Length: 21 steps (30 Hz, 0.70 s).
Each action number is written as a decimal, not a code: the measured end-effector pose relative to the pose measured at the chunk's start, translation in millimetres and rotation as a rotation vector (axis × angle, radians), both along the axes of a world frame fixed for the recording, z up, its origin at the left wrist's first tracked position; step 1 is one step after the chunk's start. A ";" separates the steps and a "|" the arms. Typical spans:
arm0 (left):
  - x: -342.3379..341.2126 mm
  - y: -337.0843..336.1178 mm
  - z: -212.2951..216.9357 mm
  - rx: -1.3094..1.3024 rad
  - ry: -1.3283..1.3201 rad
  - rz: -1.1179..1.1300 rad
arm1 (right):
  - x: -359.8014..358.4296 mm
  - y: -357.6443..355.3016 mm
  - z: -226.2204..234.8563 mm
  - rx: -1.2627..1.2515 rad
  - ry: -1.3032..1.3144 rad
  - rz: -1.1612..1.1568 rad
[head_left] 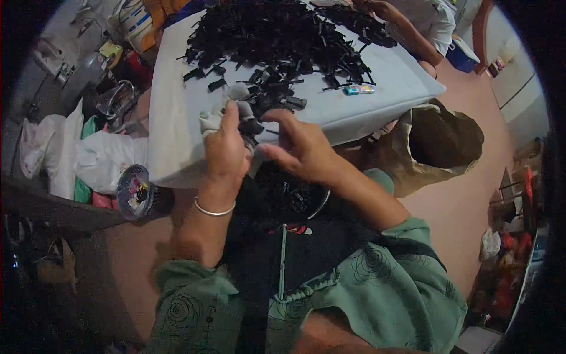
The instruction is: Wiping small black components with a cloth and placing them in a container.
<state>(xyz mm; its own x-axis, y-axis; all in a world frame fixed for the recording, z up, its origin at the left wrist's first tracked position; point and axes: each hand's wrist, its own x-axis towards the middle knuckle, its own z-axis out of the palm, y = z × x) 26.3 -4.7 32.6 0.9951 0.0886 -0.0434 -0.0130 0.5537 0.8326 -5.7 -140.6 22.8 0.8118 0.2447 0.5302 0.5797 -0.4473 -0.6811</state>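
Worker's hands over near edge of white-covered table, head view. L hand, fingertips in pale cloth finger covers, is curled about a small blk plastic part, apparently gripping it. R hand: thumb & index spread apart, gap facing the part; contact w/ it can't be told. Beyond: heap of blk plastic pieces, loose ones straggling toward the hands; small multicoloured packet to the R, on the tabletop. Below the hands: more blk pieces. Open brown sack at R, beside table; clear tub of scraps at L. Co-worker's arm at far R corner.

Risks (judged): cloth covers may dull L grip, so part could slip & drop among lookalikes below; thin projecting stems could snag or snap if pulled sideways; a brushing forearm could sweep loose pieces off the edge.
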 end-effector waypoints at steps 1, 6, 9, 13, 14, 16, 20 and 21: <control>-4.3 -3.4 -1.1 0.000 -0.002 -0.008 | -2.7 5.1 -0.2 0.062 -0.113 -0.015; -26.6 -4.2 -7.3 -0.003 -0.109 -0.245 | -5.1 -7.0 -5.0 0.260 0.066 0.077; -30.4 12.8 -14.3 -0.202 -0.194 -0.357 | -15.5 -30.5 2.2 0.607 0.578 0.278; -36.4 27.6 -36.4 -0.032 0.116 -0.688 | -23.9 -23.1 -10.0 0.429 0.444 0.315; -40.1 25.7 -34.6 -0.079 0.096 -0.747 | -22.7 -18.0 -18.5 0.386 0.367 0.260; -48.4 15.2 -25.1 -0.052 0.066 -0.682 | -26.0 -16.4 -20.5 0.184 0.222 0.092; -45.4 16.0 -40.6 0.083 -0.071 -0.582 | -37.2 -15.6 -8.4 0.031 0.127 0.004; -41.0 14.3 -47.6 0.266 -0.203 -0.469 | -38.7 -12.3 -5.4 -0.008 -0.048 0.067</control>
<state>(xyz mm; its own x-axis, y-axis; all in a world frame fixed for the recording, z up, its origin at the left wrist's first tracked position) -14.6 9.6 -15.0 0.9166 -0.3827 0.1159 0.0095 0.3106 0.9505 -44.4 -152.9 17.4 0.7674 0.3019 0.5656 0.6401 -0.4120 -0.6485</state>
